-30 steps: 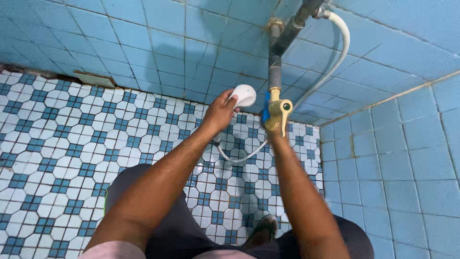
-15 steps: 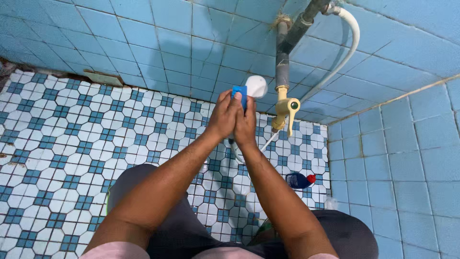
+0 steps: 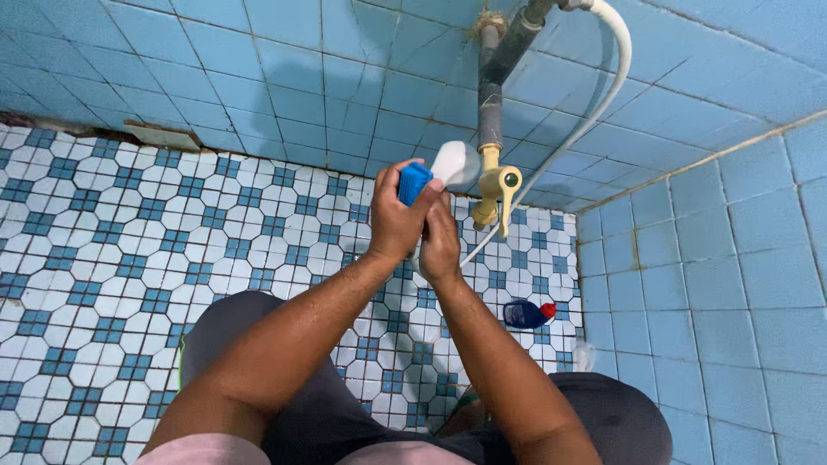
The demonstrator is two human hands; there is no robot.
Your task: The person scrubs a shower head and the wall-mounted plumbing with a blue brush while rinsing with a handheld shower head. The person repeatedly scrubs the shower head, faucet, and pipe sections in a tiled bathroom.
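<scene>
Below the tap, close to the wall: both hands are raised together over the floor.
Left hand (image 3: 398,222): closed around a blue brush (image 3: 414,182), whose ribbed block sticks up above the fingers (image 3: 429,190).
Right hand (image 3: 440,244): pressed against the left one from the right, fingers curled; I cannot tell what it grips, as the left hand covers it.
Shower head (image 3: 455,162): white and rounded, just behind the brush and touching or nearly touching it, above both hands.
Hose (image 3: 600,91): white, running from the top of the wall in a curve down behind the hands.
Tap (image 3: 497,188): yellow, with a lever hanging down, fixed under a grey pipe (image 3: 491,103), just right of the shower head.
Bottle (image 3: 526,314): dark blue with a red cap, lying on its side on the floor near the right wall, well apart from the hands.
Floor (image 3: 129,250): small white and blue patterned tiles.
Walls (image 3: 284,77): plain light blue tiles, meeting in a corner at the right.
Legs (image 3: 233,344): dark trousers, at the bottom of the view.
</scene>
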